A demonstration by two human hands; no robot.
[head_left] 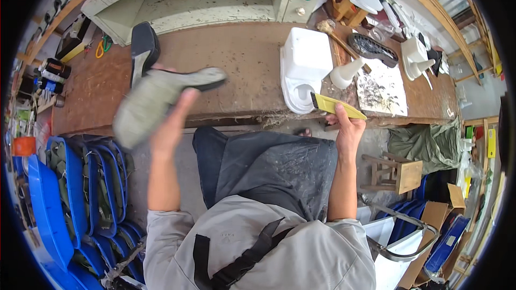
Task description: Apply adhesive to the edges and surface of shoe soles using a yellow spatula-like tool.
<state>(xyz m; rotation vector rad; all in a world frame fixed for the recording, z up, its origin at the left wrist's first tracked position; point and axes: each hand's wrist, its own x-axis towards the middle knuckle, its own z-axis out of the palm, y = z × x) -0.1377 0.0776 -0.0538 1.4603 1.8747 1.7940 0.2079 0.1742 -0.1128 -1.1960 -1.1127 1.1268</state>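
Note:
My left hand (174,121) is closed round a shoe (146,102), its grey-green underside facing up and its edge dark; the toe end is blurred by motion. Just beyond it, a black foot-shaped block (145,48) rises over the workbench and is partly covered by the shoe. In my right hand (348,129) a flat yellow-handled brush (338,106) is gripped, its dark end pointing left. That end is close to the round well of a white plastic glue dispenser (306,59) at the bench's front edge.
On the brown bench (231,48) at right are a white cone-shaped nozzle (346,73), a hammer (344,40), a black sole (373,49) and a stained sheet (381,88). Blue bins (59,198) stand at lower left, a wooden stool (400,174) at right.

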